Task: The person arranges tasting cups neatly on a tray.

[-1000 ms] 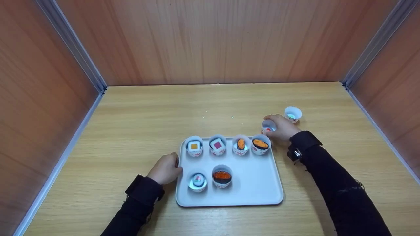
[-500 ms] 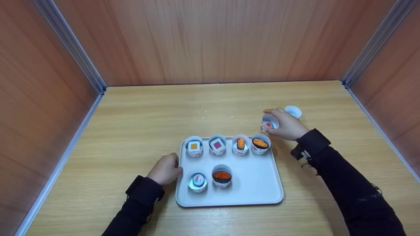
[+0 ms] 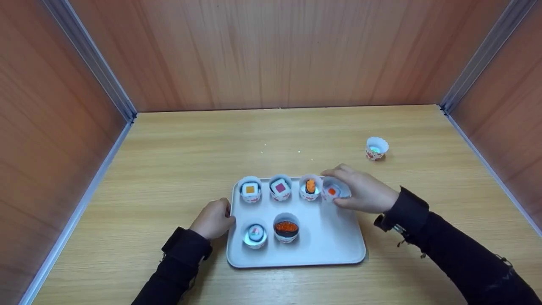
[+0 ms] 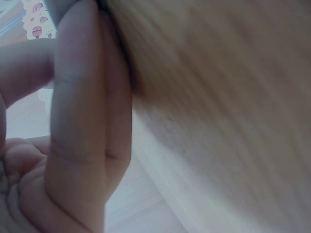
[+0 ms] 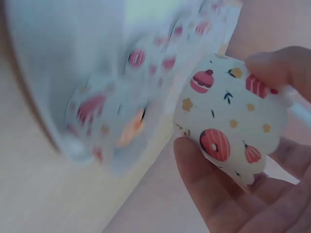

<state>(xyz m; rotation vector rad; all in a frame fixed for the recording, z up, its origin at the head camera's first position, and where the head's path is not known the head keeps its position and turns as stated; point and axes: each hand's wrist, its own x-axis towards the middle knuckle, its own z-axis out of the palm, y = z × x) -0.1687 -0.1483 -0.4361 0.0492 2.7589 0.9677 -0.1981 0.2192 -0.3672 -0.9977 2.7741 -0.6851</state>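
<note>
My right hand (image 3: 367, 192) holds a paper baking cup (image 5: 228, 114) printed with cakes, over the back right corner of the white tray (image 3: 326, 250). Inside that cup sits a small piece with an orange-red dot. It hides the cup with the long orange topping that stands there. My left hand (image 3: 214, 218) pinches the tray's left edge; its fingers (image 4: 77, 107) fill the left wrist view. Along the tray's back are cups with a yellow-square piece (image 3: 250, 189), a purple-square piece (image 3: 280, 187) and an orange-topped piece (image 3: 311, 186).
At the tray's front left stand a cup with a round pale piece (image 3: 255, 233) and one with a red roe-topped piece (image 3: 286, 228). Another paper cup (image 3: 376, 148) stands on the table behind right. Wooden walls (image 3: 279, 55) enclose the back and sides.
My right hand has lifted the cup from the table behind the tray and brought it forward and left over the tray's back right corner. The left hand and tray stay put.
</note>
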